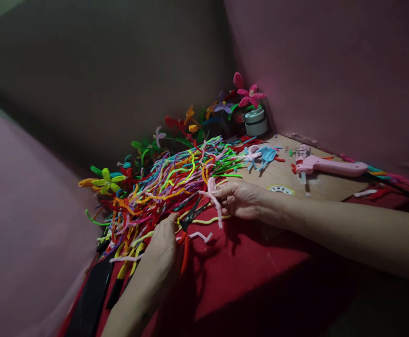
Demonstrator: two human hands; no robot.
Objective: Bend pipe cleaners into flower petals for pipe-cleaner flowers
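Note:
My left hand (162,243) is closed around orange-handled pliers (189,216), whose dark, pointed jaws stand apart. The handles run down beside my palm and are partly hidden. Between the fingertips of my right hand (241,199) is a pale pink pipe cleaner flower (211,187) with a looped petal on top and loose strands hanging down. The plier jaws are close to its left strands; whether they touch is unclear. A bent pale pink pipe cleaner piece (201,237) lies just below the jaws.
A heap of coloured pipe cleaners (169,182) spreads behind my hands. Finished pipe cleaner flowers (251,96) stand along the wall. On the wooden board (325,187) lie a pink glue gun (330,164), a blue pipe cleaner piece (267,157) and a white ring (280,189). Red cloth (246,262) covers the front.

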